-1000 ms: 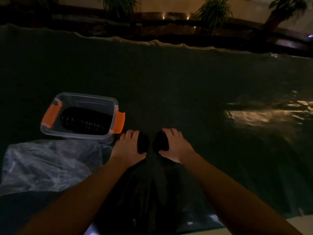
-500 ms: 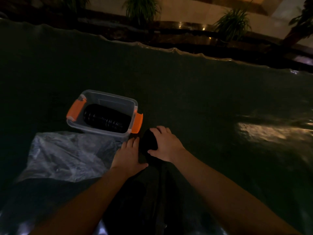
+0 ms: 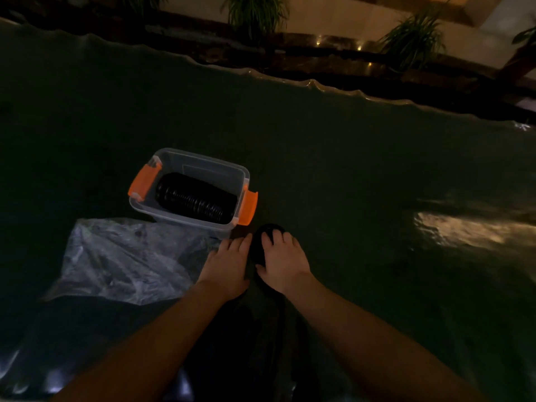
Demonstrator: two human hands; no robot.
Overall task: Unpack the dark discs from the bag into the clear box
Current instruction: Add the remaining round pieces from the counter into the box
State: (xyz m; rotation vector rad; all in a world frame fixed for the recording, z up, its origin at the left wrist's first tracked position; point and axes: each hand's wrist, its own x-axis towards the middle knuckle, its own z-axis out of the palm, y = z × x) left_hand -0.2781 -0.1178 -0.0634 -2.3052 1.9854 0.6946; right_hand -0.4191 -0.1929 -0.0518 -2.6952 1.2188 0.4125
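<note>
A clear box (image 3: 203,166) with orange latches stands left of centre on the dark table cover. A long row of dark discs (image 3: 195,200) lies inside it. Just below its right corner my right hand (image 3: 285,261) is closed over a stack of dark discs (image 3: 261,242). My left hand (image 3: 227,264) presses flat against the left side of that stack, fingers together. A crumpled clear plastic bag (image 3: 124,259) lies to the left of my left hand, in front of the box. The scene is dim.
The table cover's wavy far edge (image 3: 313,82) runs across the top, with potted plants (image 3: 255,13) and a ledge beyond. A bright reflection (image 3: 455,227) glares on the cover at the right. Dark plastic (image 3: 232,343) lies between my forearms.
The two hands, each with discs a second ago, have come together near the box's right corner. The discs now form one stack under the right hand. The camera view has shifted left.
</note>
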